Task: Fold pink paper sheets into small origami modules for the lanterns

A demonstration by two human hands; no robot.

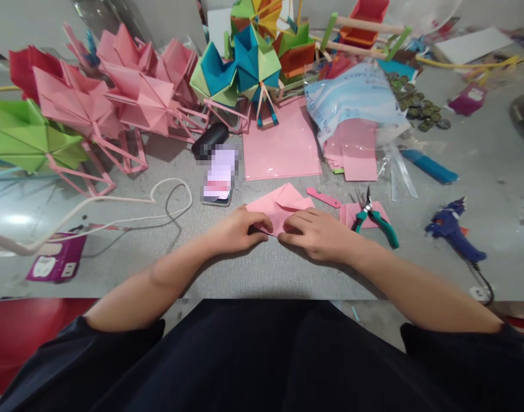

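Near the front edge of the grey table (266, 274), both hands press on a folded pink paper (281, 207). A bare strip of tabletop lies between the hands and the edge, so the forearms have open room there; farther back the surface is crowded. The left hand (238, 232) is curled, its fingertips pinching the paper's lower left corner. The right hand (319, 234) lies flatter, fingers bent down onto the paper's lower right part. The paper lies flat, its long axis running left to right, with a folded peak pointing away from the person (toward the pink sheet (281, 146) behind it).

Just right of the right hand lie green-handled pliers (373, 217), tips pointing away, and well apart to the right a blue glue gun (454, 229). A phone (219, 174) sits just behind the left hand, a white cable (115, 209) curling leftward. Pink folded pinwheels (128, 97) and multicoloured ones (248, 57) fill the back.
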